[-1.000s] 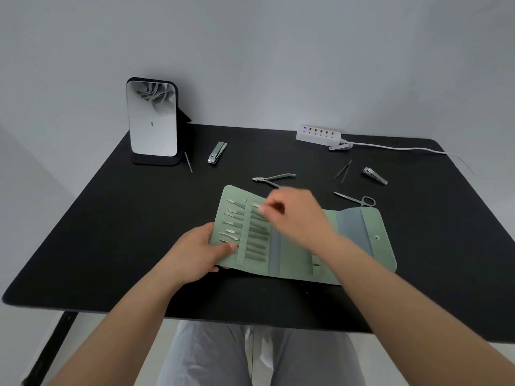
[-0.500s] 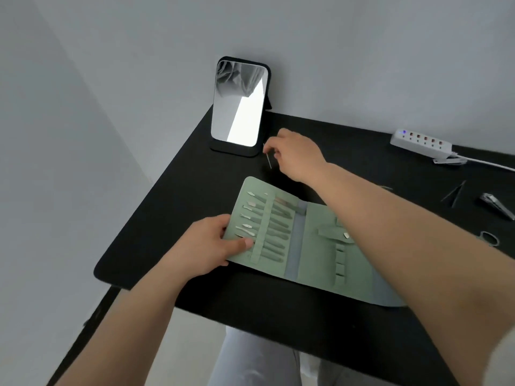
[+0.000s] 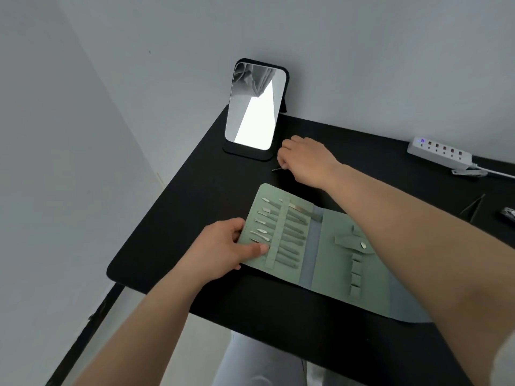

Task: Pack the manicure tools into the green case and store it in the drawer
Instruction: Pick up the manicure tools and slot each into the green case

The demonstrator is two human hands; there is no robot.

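The green case [image 3: 328,254] lies unfolded on the black table [image 3: 195,207], with several metal tools tucked in the slots of its left panel. My left hand [image 3: 223,247] grips the case's left edge, thumb on top. My right hand [image 3: 305,160] is past the case's far edge, just right of the mirror, fingers curled round a thin metal pin tool [image 3: 276,169] whose tip sticks out to the left. A nail clipper [image 3: 508,214] and tweezers [image 3: 473,207] lie at the right edge of view.
A standing mirror [image 3: 255,107] on a black base is at the table's far left corner. A white power strip [image 3: 440,153] with a cable sits at the far right by the wall. The table's left edge is near my left hand.
My right hand left the case's slots, reached to the thin pin tool by the mirror and closed on it. The view swung left. My left hand stayed on the case.
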